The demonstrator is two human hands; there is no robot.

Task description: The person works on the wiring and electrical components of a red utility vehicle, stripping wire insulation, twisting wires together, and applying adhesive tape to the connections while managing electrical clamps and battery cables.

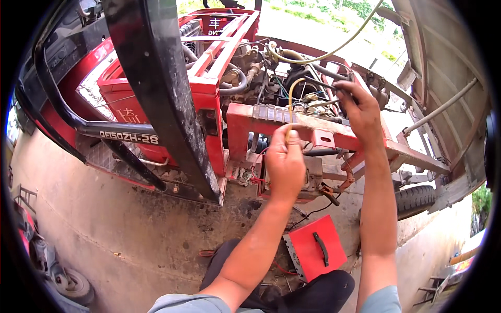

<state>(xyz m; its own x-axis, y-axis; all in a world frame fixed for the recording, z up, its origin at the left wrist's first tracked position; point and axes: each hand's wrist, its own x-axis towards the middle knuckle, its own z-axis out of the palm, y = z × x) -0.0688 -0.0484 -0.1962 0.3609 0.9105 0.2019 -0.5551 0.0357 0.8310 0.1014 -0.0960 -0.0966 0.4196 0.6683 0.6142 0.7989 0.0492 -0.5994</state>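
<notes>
Pinched in the fingers of my left hand (286, 163) is the lower end of a thin yellowish hose (291, 96). The hose rises and bends over to the right above the engine. My right hand (361, 110) is raised over the red frame rail, its fingers closed on a thin dark rod-like piece (321, 83) that reaches toward the hose's upper bend. Whether the two are joined I cannot tell. Behind both hands lies the engine bay (276, 78) with tangled wires, and the red frame rail (313, 124) crosses in front of it.
A black upright post (162, 94) stands at the left beside the red body (209, 141). Below the frame, a clamp (330, 195) hangs by a cable near a red box with a black handle (308, 250). A screwdriver (206, 253) lies on the floor. The raised cargo bed (443, 62) leans at right.
</notes>
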